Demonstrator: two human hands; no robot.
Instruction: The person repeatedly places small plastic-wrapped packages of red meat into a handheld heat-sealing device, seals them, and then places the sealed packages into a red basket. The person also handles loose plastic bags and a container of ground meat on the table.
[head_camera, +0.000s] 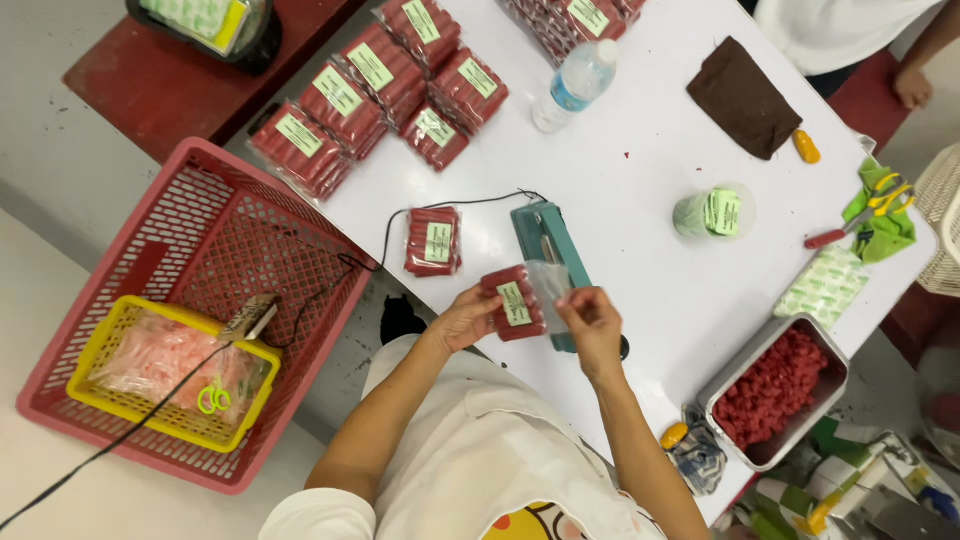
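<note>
Left hand (465, 318) and right hand (590, 310) grip a sausage packet (515, 303) at the heat sealer (548, 250), 6 o'clock end; slack film risks a crooked seal.

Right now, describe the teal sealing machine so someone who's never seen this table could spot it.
On the white table, look at the near edge, just beyond the two hands holding a red packet. The sealing machine is a long teal block with a black cord running off it. Nothing else on the table is teal.
</note>
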